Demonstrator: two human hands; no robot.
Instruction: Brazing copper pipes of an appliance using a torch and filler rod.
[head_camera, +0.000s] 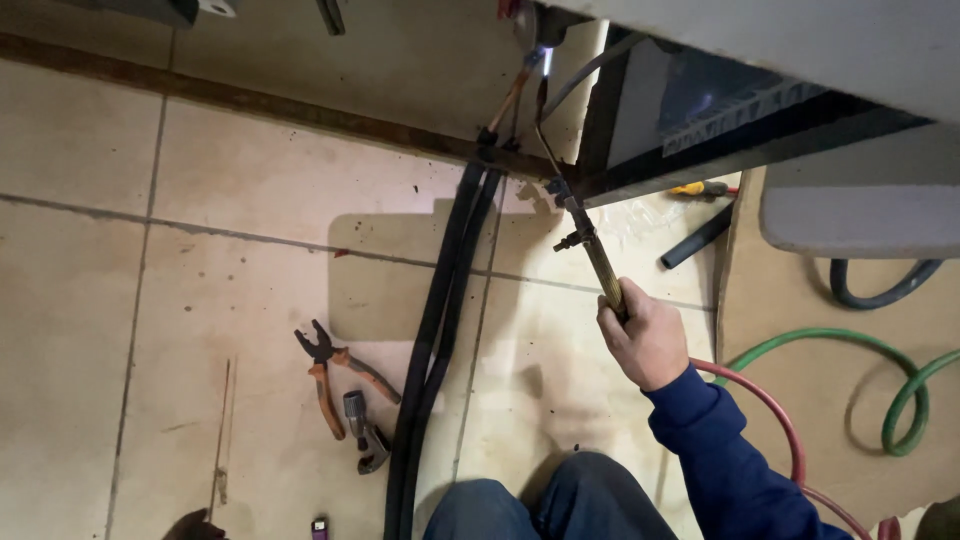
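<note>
Right hand (648, 342) fist closed round brazing torch (592, 252); flame at copper pipe (513, 92). Left hand unseen. Risk: flame drift scorches black insulated lines (440, 310) just beside.

torch (590, 250): brass metal | hoses (440, 330): matt black rubber | floor (150, 300): glossy tile

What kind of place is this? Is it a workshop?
Probably a tiled room where an appliance is being repaired, not a proper workshop. The right hand holds a torch with a blue flame at copper pipes; pliers lie on the floor tiles, hoses nearby.
</note>
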